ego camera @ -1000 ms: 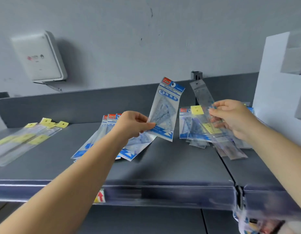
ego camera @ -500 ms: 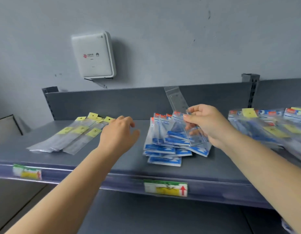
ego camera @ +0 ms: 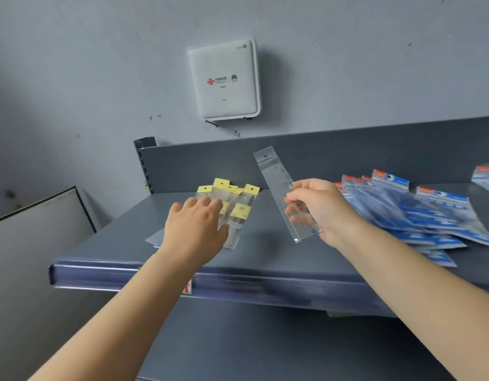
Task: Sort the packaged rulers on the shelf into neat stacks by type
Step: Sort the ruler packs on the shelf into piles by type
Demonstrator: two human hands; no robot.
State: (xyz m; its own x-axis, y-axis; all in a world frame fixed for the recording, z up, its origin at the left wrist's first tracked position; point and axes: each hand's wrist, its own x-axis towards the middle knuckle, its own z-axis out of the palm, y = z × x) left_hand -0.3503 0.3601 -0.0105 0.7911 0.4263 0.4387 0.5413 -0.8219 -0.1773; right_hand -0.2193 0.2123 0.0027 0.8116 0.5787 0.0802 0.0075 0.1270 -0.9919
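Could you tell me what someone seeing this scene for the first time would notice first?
Probably the clear packaged ruler, held tilted in the air by the right hand above the middle of the grey shelf. Next, the left hand resting flat on the yellow-tagged packs at the shelf's left end, and the fanned blue-and-white packs at the right. A white box hangs on the wall above.

Left hand (ego camera: 195, 229) flat, fingers spread; right hand (ego camera: 317, 209) pinched, both arms outstretched.
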